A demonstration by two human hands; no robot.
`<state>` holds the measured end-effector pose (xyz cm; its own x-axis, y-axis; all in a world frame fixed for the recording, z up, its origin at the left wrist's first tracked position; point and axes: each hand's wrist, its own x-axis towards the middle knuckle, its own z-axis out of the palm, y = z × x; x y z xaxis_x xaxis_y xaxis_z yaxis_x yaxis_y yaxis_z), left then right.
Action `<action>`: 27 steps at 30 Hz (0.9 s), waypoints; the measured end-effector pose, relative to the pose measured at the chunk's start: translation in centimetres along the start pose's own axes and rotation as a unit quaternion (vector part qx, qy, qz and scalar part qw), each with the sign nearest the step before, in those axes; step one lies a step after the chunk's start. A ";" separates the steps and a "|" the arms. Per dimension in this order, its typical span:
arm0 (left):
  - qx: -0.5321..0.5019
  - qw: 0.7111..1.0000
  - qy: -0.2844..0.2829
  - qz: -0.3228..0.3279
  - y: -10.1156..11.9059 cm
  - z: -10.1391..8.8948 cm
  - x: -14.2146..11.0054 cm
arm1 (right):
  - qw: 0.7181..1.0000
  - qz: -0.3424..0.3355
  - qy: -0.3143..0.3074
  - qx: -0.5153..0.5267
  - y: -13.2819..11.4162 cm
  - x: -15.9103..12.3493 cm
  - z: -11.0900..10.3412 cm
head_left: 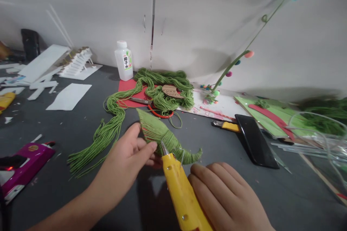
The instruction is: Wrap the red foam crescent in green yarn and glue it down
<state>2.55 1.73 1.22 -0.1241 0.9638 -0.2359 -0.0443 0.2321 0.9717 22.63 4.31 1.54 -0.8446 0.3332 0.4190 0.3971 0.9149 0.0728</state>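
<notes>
My left hand (135, 151) pinches the left side of a leaf-shaped piece wrapped in green yarn (165, 135), its curled tip pointing right. Some red shows between the strands near my fingers. In my right hand (226, 191) is a yellow hot glue gun (184, 195), the fingers wrapped round its far side. The metal nozzle meets or nearly meets the yarn surface beside my left thumb; I cannot tell if it touches. Behind the piece lie loose green yarn (111, 126) and scissors with red handles (162, 114), partly under the yarn.
A white bottle (124, 61) stands by the wall. To the right lie a black phone (256, 140), a yellow utility knife (229, 126) and clear glue sticks (306, 148). A magenta device (29, 162) sits at left, near white scraps (69, 97). A decorated green stem (230, 65) rises behind.
</notes>
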 end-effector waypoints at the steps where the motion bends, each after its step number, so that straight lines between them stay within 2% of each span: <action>1: 0.002 1.000 -0.003 0.001 -0.1 0.0 0.0 | 1.000 0.002 0.001 -0.001 0.0 0.1 0.0; 8: 0.014 1.000 0.005 0.006 -0.4 0.0 0.0 | 1.000 0.001 0.013 0.001 -0.1 0.4 0.2; 15: -0.004 1.000 -0.011 0.009 -0.5 0.0 0.1 | 1.000 0.005 0.007 -0.003 0.0 -0.1 0.5; 19: -0.008 1.000 -0.013 0.006 -0.5 -0.1 0.1 | 0.999 0.029 -0.004 0.019 0.0 -0.1 0.2; 24: 0.013 1.000 0.013 0.007 -0.4 -0.2 0.1 | 0.999 0.020 0.005 0.031 -0.1 0.2 0.0; 27: 0.014 1.000 0.010 0.010 -0.4 -0.1 0.0 | 0.999 0.026 -0.004 0.027 -0.2 0.3 0.2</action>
<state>2.46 1.58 0.81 -0.1446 0.9655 -0.2166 -0.0136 0.2170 0.9761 22.24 4.22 1.45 -0.8257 0.3830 0.4141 0.4212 0.9070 0.0011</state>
